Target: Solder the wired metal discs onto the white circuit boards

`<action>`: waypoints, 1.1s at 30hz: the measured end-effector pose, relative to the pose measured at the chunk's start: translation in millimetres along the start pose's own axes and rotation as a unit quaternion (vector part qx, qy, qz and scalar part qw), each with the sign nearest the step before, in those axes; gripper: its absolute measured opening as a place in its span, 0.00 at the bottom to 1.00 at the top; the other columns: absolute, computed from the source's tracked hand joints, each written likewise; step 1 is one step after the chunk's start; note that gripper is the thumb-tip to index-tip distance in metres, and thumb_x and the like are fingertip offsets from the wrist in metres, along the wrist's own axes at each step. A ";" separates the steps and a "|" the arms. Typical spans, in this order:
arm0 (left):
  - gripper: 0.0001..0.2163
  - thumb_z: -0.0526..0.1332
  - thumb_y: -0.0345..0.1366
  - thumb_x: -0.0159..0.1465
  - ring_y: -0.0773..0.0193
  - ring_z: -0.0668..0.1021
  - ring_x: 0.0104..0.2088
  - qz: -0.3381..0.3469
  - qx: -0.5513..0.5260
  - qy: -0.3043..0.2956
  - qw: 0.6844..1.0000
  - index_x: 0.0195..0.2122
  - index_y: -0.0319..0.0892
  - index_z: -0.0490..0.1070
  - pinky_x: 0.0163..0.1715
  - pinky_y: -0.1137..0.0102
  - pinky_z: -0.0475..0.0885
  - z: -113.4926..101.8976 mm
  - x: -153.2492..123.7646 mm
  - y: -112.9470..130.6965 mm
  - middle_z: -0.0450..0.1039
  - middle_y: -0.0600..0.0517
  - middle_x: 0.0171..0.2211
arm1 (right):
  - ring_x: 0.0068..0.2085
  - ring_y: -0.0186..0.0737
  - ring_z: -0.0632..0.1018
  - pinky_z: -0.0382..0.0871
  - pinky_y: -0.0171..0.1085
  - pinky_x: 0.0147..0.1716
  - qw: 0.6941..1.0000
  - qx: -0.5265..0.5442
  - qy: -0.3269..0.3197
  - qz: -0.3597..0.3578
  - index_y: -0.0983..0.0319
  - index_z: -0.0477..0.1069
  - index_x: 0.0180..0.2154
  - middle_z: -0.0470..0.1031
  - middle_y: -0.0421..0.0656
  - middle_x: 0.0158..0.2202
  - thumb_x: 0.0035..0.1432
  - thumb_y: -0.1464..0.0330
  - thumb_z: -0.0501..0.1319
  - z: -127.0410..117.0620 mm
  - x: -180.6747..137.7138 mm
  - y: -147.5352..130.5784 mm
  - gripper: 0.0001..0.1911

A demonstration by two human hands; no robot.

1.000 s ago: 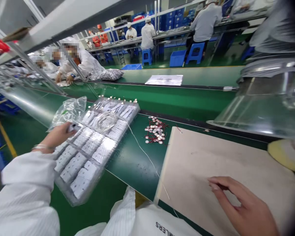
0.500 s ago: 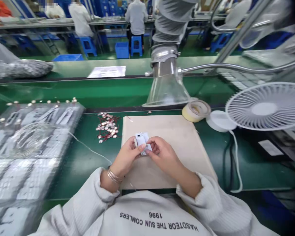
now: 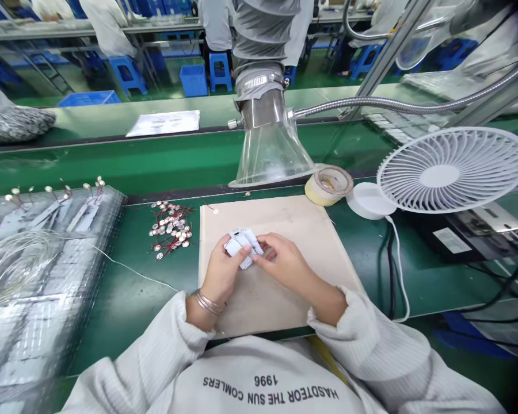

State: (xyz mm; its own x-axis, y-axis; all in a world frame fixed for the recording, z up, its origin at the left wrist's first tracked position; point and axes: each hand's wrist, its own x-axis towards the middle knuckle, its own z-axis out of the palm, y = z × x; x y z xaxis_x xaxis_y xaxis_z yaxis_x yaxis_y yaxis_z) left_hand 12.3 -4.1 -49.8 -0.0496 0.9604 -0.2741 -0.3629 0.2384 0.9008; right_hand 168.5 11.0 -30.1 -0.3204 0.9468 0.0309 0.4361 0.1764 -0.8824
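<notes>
Several small white circuit boards point(image 3: 238, 250) are fanned out between my hands, above the beige board on the bench. My left hand point(image 3: 219, 270) is closed on them, its thumb pressed across their faces. At their right edge, the thumb and fingers of my right hand point(image 3: 287, 261) are bent together and pinch a circuit board. The fingers hide part of the boards, so how they overlap is unclear. To the left of my hands lies a heap of small round metal discs with red wires point(image 3: 171, 227). One loose disc point(image 3: 216, 211) rests at the beige board's top edge.
The beige board point(image 3: 285, 299) lies on the green bench. Bagged trays of white boards point(image 3: 34, 333) and a coil of clear tubing point(image 3: 17, 264) fill the left. A clear extraction hood point(image 3: 271, 155) hangs ahead. Tape roll point(image 3: 326, 187) and white fan point(image 3: 453, 172) stand right.
The circuit boards have spread from a tighter stack into a fan, with more faces showing. My right fingers have shifted along their right edge. The whole view has turned slightly.
</notes>
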 end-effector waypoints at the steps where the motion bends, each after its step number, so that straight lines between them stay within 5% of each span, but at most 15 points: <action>1: 0.23 0.75 0.45 0.49 0.61 0.79 0.37 0.005 0.003 -0.001 1.000 0.41 0.41 0.70 0.38 0.68 0.74 1.1 0.0 0.6 0.76 0.50 0.37 | 0.38 0.40 0.75 0.73 0.39 0.36 1.000 0.001 0.002 -0.001 0.60 0.71 0.41 0.73 0.43 0.38 0.55 0.72 0.65 0.2 0.0 -0.4 0.10; 11: 0.15 0.61 0.45 0.66 0.56 0.80 0.44 0.134 0.196 -0.002 0.971 0.49 0.42 0.67 0.46 0.61 0.75 -0.3 2.0 5.3 0.77 0.44 0.45 | 0.46 0.41 0.77 0.78 0.40 0.40 0.999 0.021 0.037 0.004 0.59 0.62 0.52 0.72 0.48 0.51 0.52 0.70 0.66 5.6 -1.7 1.5 0.26; 18: 0.07 0.63 0.31 0.62 0.46 0.75 0.55 0.215 0.451 -0.130 0.857 0.42 0.43 0.75 0.60 0.50 0.64 -19.4 6.5 21.6 0.77 0.41 0.50 | 0.38 0.39 0.79 0.76 0.40 0.37 0.998 -0.046 0.047 -0.005 0.60 0.69 0.44 0.77 0.44 0.39 0.57 0.72 0.61 -23.1 -4.5 7.6 0.12; 23: 0.35 0.73 0.47 0.54 0.37 0.68 0.61 0.265 0.580 -0.198 0.745 0.60 0.40 0.65 0.60 0.43 0.62 -31.0 -8.0 15.2 0.63 0.35 0.64 | 0.39 0.43 0.78 0.74 0.46 0.44 0.989 -0.141 -0.011 -0.041 0.61 0.73 0.39 0.78 0.45 0.38 0.59 0.74 0.58 -29.1 -6.3 7.5 0.07; 25: 0.36 0.70 0.49 0.57 0.42 0.69 0.60 0.295 0.600 -0.199 0.717 0.63 0.40 0.61 0.60 0.47 0.64 -40.9 -6.5 18.4 0.66 0.36 0.62 | 0.45 0.46 0.77 0.71 0.48 0.48 0.981 -0.173 -0.040 -0.071 0.62 0.74 0.42 0.78 0.47 0.42 0.60 0.75 0.57 -26.3 -2.2 7.3 0.10; 29: 0.23 0.65 0.42 0.64 0.47 0.75 0.52 0.303 0.597 -0.163 0.725 0.58 0.40 0.68 0.55 0.50 0.69 -53.6 5.6 24.8 0.74 0.39 0.51 | 0.54 0.48 0.73 0.67 0.49 0.54 0.958 -0.216 -0.116 -0.150 0.59 0.73 0.49 0.75 0.47 0.52 0.61 0.76 0.58 -14.6 9.9 11.0 0.16; 33: 0.16 0.67 0.38 0.62 0.51 0.77 0.48 0.301 0.593 -0.166 0.728 0.51 0.43 0.73 0.52 0.55 0.72 -53.4 13.5 20.5 0.77 0.44 0.46 | 0.46 0.47 0.75 0.69 0.46 0.47 0.940 -0.251 -0.152 -0.175 0.58 0.76 0.46 0.76 0.48 0.45 0.65 0.70 0.59 -12.9 10.9 17.1 0.10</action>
State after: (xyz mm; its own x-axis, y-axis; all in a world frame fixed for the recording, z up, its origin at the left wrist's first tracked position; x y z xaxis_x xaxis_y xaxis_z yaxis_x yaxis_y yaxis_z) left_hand -45.5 6.1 -53.0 0.4315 0.8774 0.2099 0.6996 -0.4723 0.5362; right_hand 183.3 27.8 -38.8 -0.7100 0.7002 0.0750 0.5767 0.6392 -0.5088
